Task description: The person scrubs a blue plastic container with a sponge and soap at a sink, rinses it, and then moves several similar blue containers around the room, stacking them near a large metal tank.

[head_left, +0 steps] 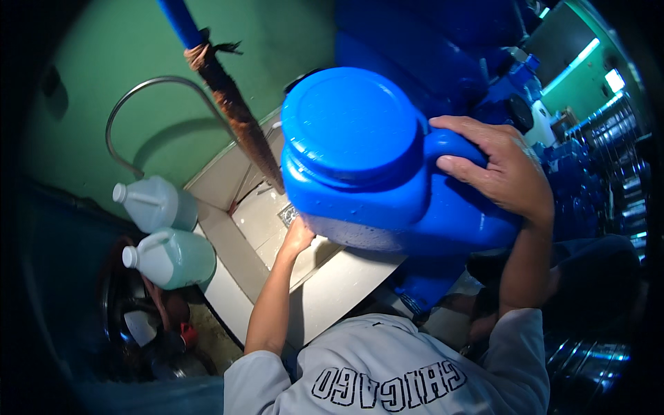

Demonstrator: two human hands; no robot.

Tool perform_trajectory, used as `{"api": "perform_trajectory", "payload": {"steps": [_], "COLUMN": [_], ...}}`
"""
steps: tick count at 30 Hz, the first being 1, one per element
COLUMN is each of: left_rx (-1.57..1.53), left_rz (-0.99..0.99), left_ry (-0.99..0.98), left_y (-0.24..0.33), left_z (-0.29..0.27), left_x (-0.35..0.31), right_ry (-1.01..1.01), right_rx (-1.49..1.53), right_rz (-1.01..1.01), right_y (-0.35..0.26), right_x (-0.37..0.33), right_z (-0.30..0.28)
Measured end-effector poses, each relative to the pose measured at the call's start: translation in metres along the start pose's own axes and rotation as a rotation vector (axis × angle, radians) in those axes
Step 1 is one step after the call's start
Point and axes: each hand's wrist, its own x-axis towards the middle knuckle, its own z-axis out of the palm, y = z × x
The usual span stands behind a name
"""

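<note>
A large wet blue plastic jug [360, 204] with a wide round blue lid [353, 117] is tilted over the edge of a pale tiled sink [238, 273]. My right hand [508, 166] is closed on the jug at its moulded handle, thumb and forefinger on either side of it. My left hand [299, 237] reaches to the jug's lower left side, above the basin. The fingers of that hand are hidden behind the jug, so its grip does not show.
Two translucent jugs [159, 204] with white caps stand left of the sink. A blue pipe [235, 107], brown-wrapped lower down, slants into the basin, near a curved grey hose [121, 104]. Blue containers [415, 48] crowd the back; a red object [188, 335] lies lower left.
</note>
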Motion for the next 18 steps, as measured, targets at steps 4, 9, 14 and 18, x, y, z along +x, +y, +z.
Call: {"api": "perform_trajectory", "payload": {"steps": [4,9,14,18], "left_rx": [-0.011,-0.012,0.052,-0.162], "left_rz": [0.43,0.459,0.179,0.138], "left_ry": [0.14,0.157,0.086,0.017], "left_y": [0.007,-0.003,-0.017,-0.033], "left_z": [0.003,0.013,0.018,0.02], "left_x": [-0.011,-0.025,-0.026,-0.032], "right_ry": [0.01,0.024,0.034,0.04], "right_rx": [-0.03,-0.101,-0.185,-0.149], "right_rz": [0.04,-0.011,-0.002,0.01], "right_y": [-0.001,-0.004,-0.003,-0.005], "right_x": [-0.002,-0.001,-0.001,-0.005], "right_z": [-0.003,-0.005,-0.004,-0.005]}}
